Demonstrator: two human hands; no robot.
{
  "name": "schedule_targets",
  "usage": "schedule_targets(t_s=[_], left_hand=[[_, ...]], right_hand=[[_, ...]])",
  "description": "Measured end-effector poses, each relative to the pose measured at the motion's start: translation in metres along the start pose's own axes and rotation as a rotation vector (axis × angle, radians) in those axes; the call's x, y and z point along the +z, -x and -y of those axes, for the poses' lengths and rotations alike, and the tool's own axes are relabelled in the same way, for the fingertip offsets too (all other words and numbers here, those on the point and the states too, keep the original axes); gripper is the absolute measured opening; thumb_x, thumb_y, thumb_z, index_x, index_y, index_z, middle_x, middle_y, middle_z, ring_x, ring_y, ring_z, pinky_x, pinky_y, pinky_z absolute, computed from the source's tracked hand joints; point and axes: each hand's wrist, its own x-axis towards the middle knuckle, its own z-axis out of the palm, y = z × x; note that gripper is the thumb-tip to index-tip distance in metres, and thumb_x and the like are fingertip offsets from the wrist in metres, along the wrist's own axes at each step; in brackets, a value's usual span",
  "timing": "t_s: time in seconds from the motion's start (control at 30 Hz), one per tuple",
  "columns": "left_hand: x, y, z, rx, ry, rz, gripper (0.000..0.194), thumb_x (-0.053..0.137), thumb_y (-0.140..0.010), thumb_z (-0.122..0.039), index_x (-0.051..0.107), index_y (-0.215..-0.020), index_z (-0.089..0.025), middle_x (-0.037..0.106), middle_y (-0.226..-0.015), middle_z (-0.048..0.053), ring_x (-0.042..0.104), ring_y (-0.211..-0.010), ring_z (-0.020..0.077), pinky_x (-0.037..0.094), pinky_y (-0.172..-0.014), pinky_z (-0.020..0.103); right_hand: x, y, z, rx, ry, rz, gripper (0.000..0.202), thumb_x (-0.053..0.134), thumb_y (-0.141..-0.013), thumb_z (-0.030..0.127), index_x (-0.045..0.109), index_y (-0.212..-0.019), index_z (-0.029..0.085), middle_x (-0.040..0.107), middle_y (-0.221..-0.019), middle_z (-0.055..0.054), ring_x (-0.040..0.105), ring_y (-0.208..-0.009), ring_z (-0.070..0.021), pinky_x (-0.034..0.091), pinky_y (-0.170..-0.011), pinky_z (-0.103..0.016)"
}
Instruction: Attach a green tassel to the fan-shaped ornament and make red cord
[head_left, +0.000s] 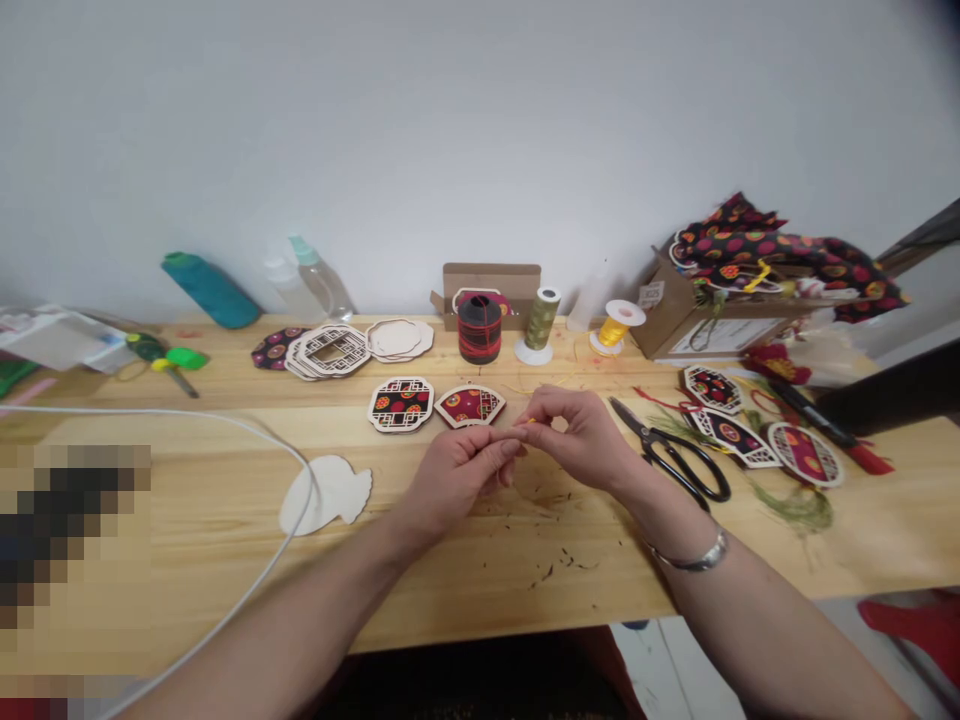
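From my remote view: bare forearms [300, 612], a shiny silver metal bangle [706, 562] circling the right wrist at four o'clock, and black clothing [480, 682] at six o'clock.

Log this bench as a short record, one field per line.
Left hand: pinched, meeting the right hand
Right hand wrist: silver bracelet
Between hands: too small to tell
Just beyond: fan piece
Spools, left to right: red-and-black spool, green spool, yellow spool
Beside right forearm: scissors
Left of hands: white cutout
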Motion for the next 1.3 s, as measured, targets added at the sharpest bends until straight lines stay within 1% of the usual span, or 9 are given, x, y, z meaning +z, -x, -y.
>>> schedule_targets(t_s=[0.13, 0.3, 0.43, 0.5, 0.6, 0.73, 0.83, 1.07, 1.3], left_hand=[[0.001, 0.0002, 0.002, -0.005, 0.101, 0.005, 0.024, 0.06, -0.08, -0.036, 0.067, -0.08, -0.013, 0.046, -0.052, -0.004, 0.033, -0.045, 0.0047, 0.021, -0.043, 0.019], [0.0024, -0.0012, 0.0031, -0.141, 0.362, 0.015, 0.028, 0.06, -0.079, -0.04, 0.065, -0.079, -0.012, 0.043, -0.049, -0.005, 0.025, -0.041, 0.0038, 0.012, -0.04, 0.019], [0.0006, -0.0031, 0.0026, -0.228, 0.459, 0.037, 0.025, 0.066, -0.075, -0.039, 0.061, -0.075, -0.014, 0.039, -0.047, -0.007, 0.017, -0.038, 0.0026, 0.008, -0.039, 0.018], [-0.0008, -0.0037, 0.0032, -0.256, 0.468, 0.056, 0.024, 0.069, -0.073, -0.038, 0.06, -0.074, -0.015, 0.036, -0.047, -0.008, 0.017, -0.038, 0.0023, 0.009, -0.039, 0.018], [-0.0015, -0.0036, 0.0043, -0.238, 0.44, 0.062, 0.024, 0.071, -0.071, -0.037, 0.063, -0.077, -0.014, 0.034, -0.049, -0.008, 0.021, -0.04, 0.0024, 0.011, -0.04, 0.017], [0.0009, -0.0031, 0.0032, -0.191, 0.365, 0.005, 0.025, 0.071, -0.07, -0.036, 0.066, -0.077, -0.013, 0.039, -0.048, -0.007, 0.024, -0.04, 0.0028, 0.013, -0.04, 0.018], [0.0018, -0.003, 0.0013, -0.196, 0.37, -0.019, 0.025, 0.069, -0.07, -0.036, 0.066, -0.073, -0.011, 0.04, -0.047, -0.006, 0.024, -0.04, 0.0025, 0.012, -0.04, 0.018], [-0.002, -0.0047, 0.0025, -0.27, 0.478, 0.031, 0.022, 0.07, -0.07, -0.031, 0.063, -0.079, -0.012, 0.04, -0.049, -0.007, 0.023, -0.04, 0.002, 0.013, -0.04, 0.016], [-0.0037, -0.0055, 0.0034, -0.288, 0.441, 0.069, 0.021, 0.071, -0.07, -0.031, 0.066, -0.079, -0.013, 0.041, -0.05, -0.006, 0.023, -0.04, 0.0019, 0.012, -0.039, 0.016]], right_hand=[[0.0005, -0.0013, 0.0017, 0.118, -0.055, -0.015, 0.016, 0.065, -0.072, 0.025, 0.064, -0.058, 0.017, 0.059, -0.058, 0.001, 0.048, -0.056, -0.0099, 0.038, -0.057, -0.025], [0.0037, -0.001, 0.0019, 0.188, -0.124, -0.017, 0.018, 0.066, -0.072, 0.027, 0.062, -0.058, 0.016, 0.063, -0.057, -0.001, 0.052, -0.055, -0.0104, 0.041, -0.058, -0.025], [0.0065, -0.0003, -0.0004, 0.225, -0.145, -0.029, 0.016, 0.068, -0.07, 0.027, 0.062, -0.059, 0.016, 0.064, -0.059, -0.001, 0.056, -0.057, -0.0115, 0.043, -0.057, -0.025], [0.0074, -0.0002, -0.0017, 0.237, -0.169, -0.028, 0.015, 0.068, -0.069, 0.026, 0.062, -0.059, 0.016, 0.064, -0.059, -0.001, 0.058, -0.059, -0.0121, 0.045, -0.058, -0.025], [0.0073, -0.0004, -0.0022, 0.239, -0.183, -0.028, 0.015, 0.067, -0.069, 0.026, 0.062, -0.06, 0.016, 0.064, -0.059, 0.0, 0.058, -0.059, -0.0122, 0.045, -0.058, -0.025], [0.0062, -0.0009, -0.0012, 0.187, -0.128, -0.014, 0.017, 0.065, -0.071, 0.025, 0.062, -0.058, 0.016, 0.064, -0.058, -0.001, 0.056, -0.058, -0.0113, 0.043, -0.059, -0.025], [0.0061, -0.0009, -0.0014, 0.168, -0.075, -0.037, 0.018, 0.065, -0.072, 0.025, 0.062, -0.057, 0.016, 0.064, -0.057, -0.001, 0.053, -0.056, -0.0106, 0.041, -0.058, -0.024], [0.007, -0.0008, -0.0032, 0.19, -0.087, -0.041, 0.015, 0.066, -0.071, 0.025, 0.063, -0.06, 0.017, 0.067, -0.06, -0.002, 0.057, -0.058, -0.0119, 0.042, -0.057, -0.024], [0.0068, -0.0002, -0.0048, 0.144, -0.077, -0.034, 0.015, 0.064, -0.073, 0.022, 0.063, -0.059, 0.017, 0.066, -0.06, -0.001, 0.055, -0.059, -0.0113, 0.041, -0.06, -0.024]])
